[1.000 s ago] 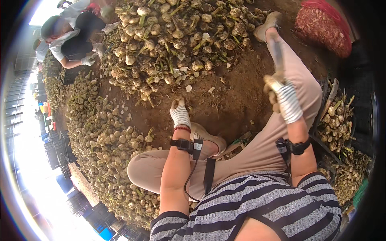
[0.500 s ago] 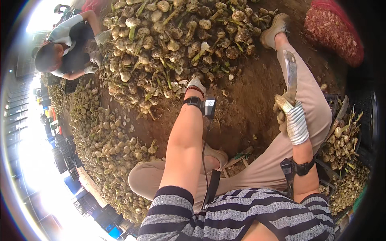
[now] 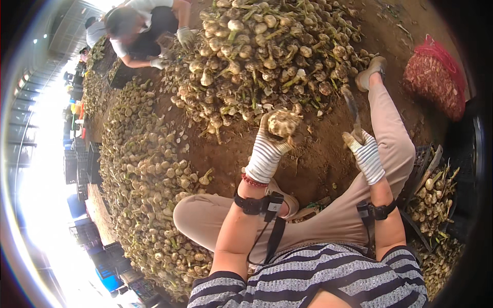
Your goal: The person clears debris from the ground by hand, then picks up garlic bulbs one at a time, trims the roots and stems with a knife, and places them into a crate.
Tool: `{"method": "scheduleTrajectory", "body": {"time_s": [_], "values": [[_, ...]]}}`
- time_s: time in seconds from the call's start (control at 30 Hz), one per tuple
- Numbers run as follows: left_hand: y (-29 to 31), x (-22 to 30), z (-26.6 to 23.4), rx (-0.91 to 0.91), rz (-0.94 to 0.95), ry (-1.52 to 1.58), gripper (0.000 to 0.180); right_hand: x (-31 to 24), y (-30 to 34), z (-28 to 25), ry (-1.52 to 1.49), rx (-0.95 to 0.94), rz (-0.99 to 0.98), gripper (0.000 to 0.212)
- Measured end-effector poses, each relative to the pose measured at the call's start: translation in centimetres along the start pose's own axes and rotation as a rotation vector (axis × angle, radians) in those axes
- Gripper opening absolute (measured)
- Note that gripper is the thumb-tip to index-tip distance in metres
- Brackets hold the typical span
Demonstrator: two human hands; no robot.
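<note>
A large, pale garlic bulb [image 3: 284, 123] sits in my left hand [image 3: 268, 154], gloved in striped white, with the fingers closed round its side. My right hand [image 3: 365, 154], in a matching glove, grips a knife [image 3: 352, 107]; its curved, dirt-stained blade points up and away over the ground, beside my shin. The handle is mostly hidden by the fingers. Just beyond my left hand lies the near edge of a big heap of garlic [image 3: 246, 61] with stalks and roots still on.
More garlic bulbs [image 3: 149, 179] spread along the left. A red mesh sack [image 3: 434, 77] of reddish pieces stands far right. By my right knee is a dark crate with trimmed garlic [image 3: 431, 203]. Across the heap, a gloved co-worker [image 3: 146, 36] bends over it. Bare soil [image 3: 313, 154] lies between my legs.
My left hand has drawn back from the heap toward me, with a garlic bulb now in it. The knife in my right hand has tilted left. The view has shifted too.
</note>
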State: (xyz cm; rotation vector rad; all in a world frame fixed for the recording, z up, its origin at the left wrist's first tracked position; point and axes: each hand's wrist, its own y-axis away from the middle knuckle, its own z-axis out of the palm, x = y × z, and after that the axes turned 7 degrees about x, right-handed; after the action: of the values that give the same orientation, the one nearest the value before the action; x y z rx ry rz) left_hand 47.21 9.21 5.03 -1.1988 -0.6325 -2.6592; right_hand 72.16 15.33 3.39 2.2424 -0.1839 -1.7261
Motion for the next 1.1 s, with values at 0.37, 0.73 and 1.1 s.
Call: {"method": "scheduleTrajectory", "body": {"time_s": [0.37, 0.73, 1.1], "values": [[6.6, 3.0, -2.9, -0.412, 0.591, -1.707, 0.02, -9.0, 7.8, 5.1, 0.548, -0.208, -0.846, 0.018], [8.0, 2.6, -2.4, -0.284, 0.151, -1.548, 0.038, -6.8, 6.8, 7.0, 0.526, -0.168, -0.973, 0.011], [8.6, 1.9, -1.6, -0.131, 0.096, -1.009, 0.046, -5.3, 4.6, 7.2, 0.569, -0.161, -0.902, 0.011]]}}
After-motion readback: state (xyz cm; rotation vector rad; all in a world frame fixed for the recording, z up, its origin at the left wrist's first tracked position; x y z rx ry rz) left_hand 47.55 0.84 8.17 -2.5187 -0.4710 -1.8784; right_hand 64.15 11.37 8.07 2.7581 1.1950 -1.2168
